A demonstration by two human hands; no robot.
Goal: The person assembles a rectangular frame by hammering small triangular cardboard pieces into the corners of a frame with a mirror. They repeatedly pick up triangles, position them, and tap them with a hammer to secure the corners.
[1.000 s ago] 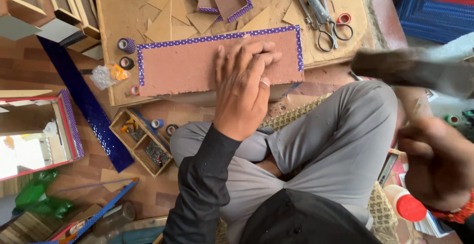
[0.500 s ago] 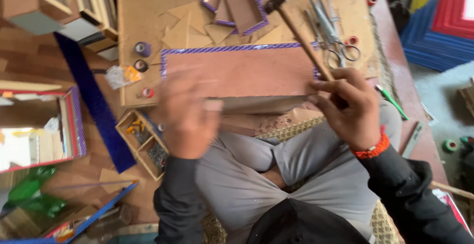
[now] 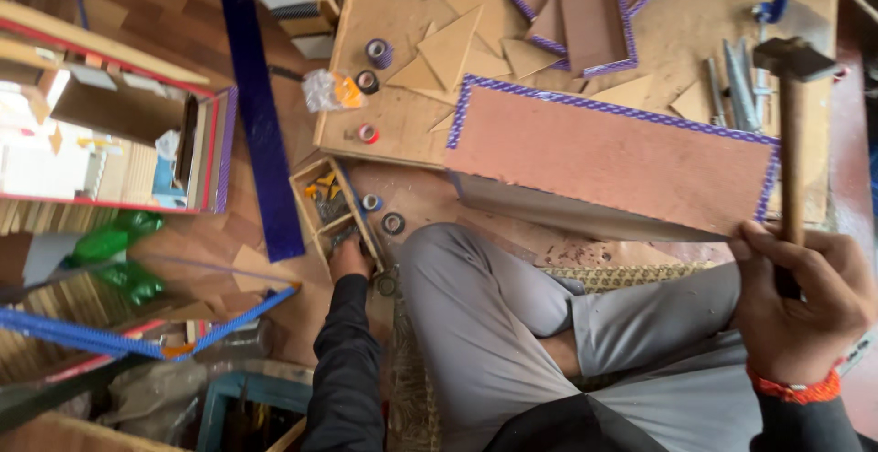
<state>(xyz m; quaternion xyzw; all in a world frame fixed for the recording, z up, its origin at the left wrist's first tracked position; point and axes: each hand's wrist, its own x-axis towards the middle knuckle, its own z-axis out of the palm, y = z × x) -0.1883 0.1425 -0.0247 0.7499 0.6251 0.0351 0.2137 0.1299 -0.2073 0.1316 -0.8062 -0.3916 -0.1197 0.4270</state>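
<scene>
Left hand (image 3: 350,258) has dropped into the small wooden tray (image 3: 335,209), grip hidden; right hand (image 3: 797,301) clutches the hammer (image 3: 791,123)—pick one nail.

One hammer (image 3: 792,123), two hands (image 3: 797,301), one board (image 3: 608,159).

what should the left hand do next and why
Probably pick a small nail from the compartmented wooden box and bring it to the purple-edged board: the left hand is reaching into that box while the right hand holds the hammer upright beside the board.
</scene>
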